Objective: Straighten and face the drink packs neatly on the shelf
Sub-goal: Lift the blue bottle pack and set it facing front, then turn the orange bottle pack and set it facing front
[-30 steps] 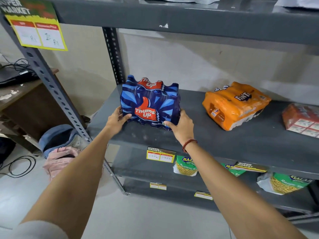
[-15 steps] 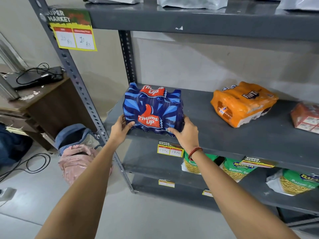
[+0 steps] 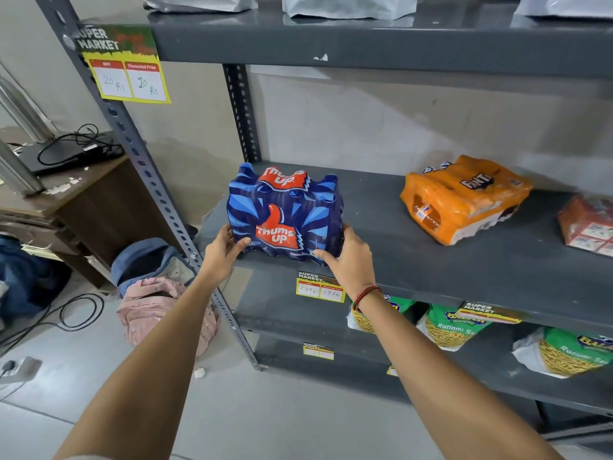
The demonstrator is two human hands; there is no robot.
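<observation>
A blue Thums Up drink pack [image 3: 285,214] stands upright at the left front of the grey middle shelf [image 3: 464,270], its logo facing me. My left hand [image 3: 223,252] grips its lower left corner and my right hand [image 3: 348,257] grips its lower right corner. An orange Fanta pack [image 3: 464,200] lies tilted and skewed further right on the same shelf. A red pack [image 3: 587,224] sits at the right edge, partly cut off.
A slotted shelf post [image 3: 149,180] runs just left of my left hand. Green snack bags [image 3: 454,327] fill the shelf below. Silver bags [image 3: 348,6] sit on the top shelf. A pink backpack [image 3: 156,310], cables and a wooden desk [image 3: 66,200] are on the left.
The blue pack has turned from slightly skewed to squarely front-facing near the shelf edge, both hands staying on its lower corners. My view has shifted left and down.
</observation>
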